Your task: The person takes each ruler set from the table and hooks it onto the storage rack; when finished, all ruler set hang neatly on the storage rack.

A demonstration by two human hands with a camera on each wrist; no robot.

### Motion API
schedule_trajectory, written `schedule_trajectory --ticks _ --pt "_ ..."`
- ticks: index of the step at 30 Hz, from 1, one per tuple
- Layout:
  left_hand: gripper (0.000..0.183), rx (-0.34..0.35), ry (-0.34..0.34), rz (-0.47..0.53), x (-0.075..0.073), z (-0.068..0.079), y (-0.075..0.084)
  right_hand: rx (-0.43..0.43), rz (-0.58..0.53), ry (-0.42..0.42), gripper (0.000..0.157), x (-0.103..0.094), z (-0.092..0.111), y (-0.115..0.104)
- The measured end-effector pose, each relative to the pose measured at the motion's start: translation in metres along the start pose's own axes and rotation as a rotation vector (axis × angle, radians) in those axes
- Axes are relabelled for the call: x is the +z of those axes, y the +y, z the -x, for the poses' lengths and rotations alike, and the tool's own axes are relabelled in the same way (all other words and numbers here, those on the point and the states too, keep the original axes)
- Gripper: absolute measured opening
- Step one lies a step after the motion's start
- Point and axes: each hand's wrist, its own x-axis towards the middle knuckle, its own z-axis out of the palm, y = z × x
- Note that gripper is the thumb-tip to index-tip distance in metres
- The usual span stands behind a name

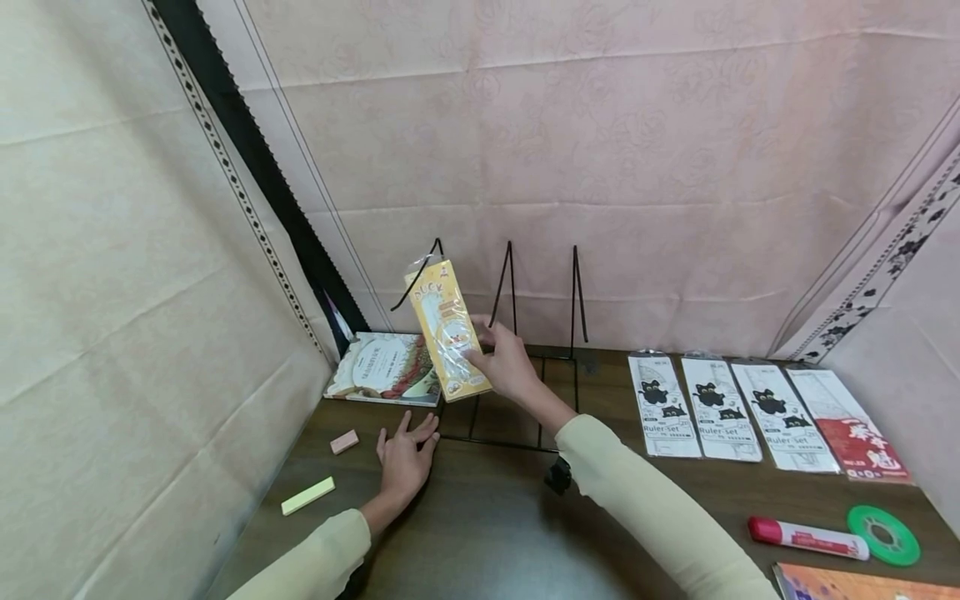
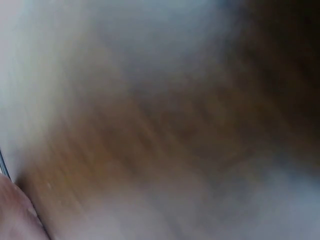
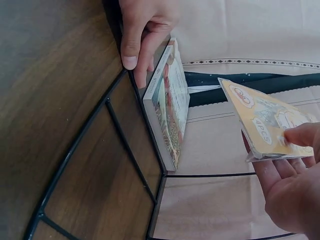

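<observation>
My right hand [image 1: 510, 362] holds a flat yellow packet [image 1: 447, 329] in clear plastic by its lower right edge, thumb on its face and fingers behind. "4PCS" is printed on the packet, seen in the right wrist view. Its clear top tab overlaps the left prong of a black wire rack [image 1: 491, 442]; whether the prong passes through the tab, I cannot tell. With extended fingers, my left hand [image 1: 405, 458] touches the rack's front left base corner. In the right wrist view the left thumb [image 3: 131, 47] rests on that corner. The left wrist view is mostly blurred.
A book [image 1: 382, 367] lies left of the rack. Pink [image 1: 344, 442] and pale yellow [image 1: 307, 496] blocks lie nearer. On the right are several packets [image 1: 723, 408] in a row, a red-capped marker [image 1: 810, 537], a green ring [image 1: 883, 536] and an orange printed item [image 1: 870, 583].
</observation>
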Motion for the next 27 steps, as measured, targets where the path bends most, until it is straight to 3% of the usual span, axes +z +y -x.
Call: schedule_trajectory --ticks 4,16,27 --pt "0.034 0.001 0.001 -0.006 0.001 0.000 0.000 0.023 -0.016 0.006 0.050 0.002 -0.007 0.002" --pt "0.035 -0.003 -0.006 -0.019 -0.001 0.001 0.001 -0.020 0.001 0.059 0.038 0.016 -0.019 0.013" --pt "0.035 -0.005 -0.009 -0.022 -0.001 0.001 0.003 -0.033 0.101 0.137 0.020 0.021 -0.033 0.018"
